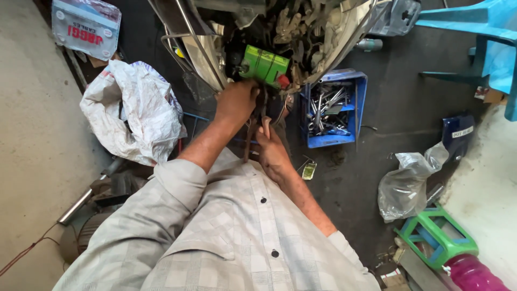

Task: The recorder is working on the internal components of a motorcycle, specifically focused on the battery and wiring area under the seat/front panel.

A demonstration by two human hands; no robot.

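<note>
I am working in the open underside of a machine [280, 27], a tangle of grimy metal parts and wires. My left hand [236, 101] reaches up to the green battery [264, 66], a small boxy plastic block with a red terminal cap at its 4 o'clock corner; the fingers curl out of sight against the battery's lower edge, so I cannot tell whether they grip it. My right hand [272, 148], just below at 5 o'clock, is closed round dark cables [257, 121] that run up toward the battery. I judge the step to be work on the battery's wiring. The next move calls for a steady hold on the block and care with the leads near the red cap.

At 3 o'clock of the hands sits a blue plastic tray [360, 108] of shiny steel tools. At 9 o'clock lies a crumpled white sack [137, 108], soft and creased. The floor [388, 124] is dark, oily and matt.
</note>
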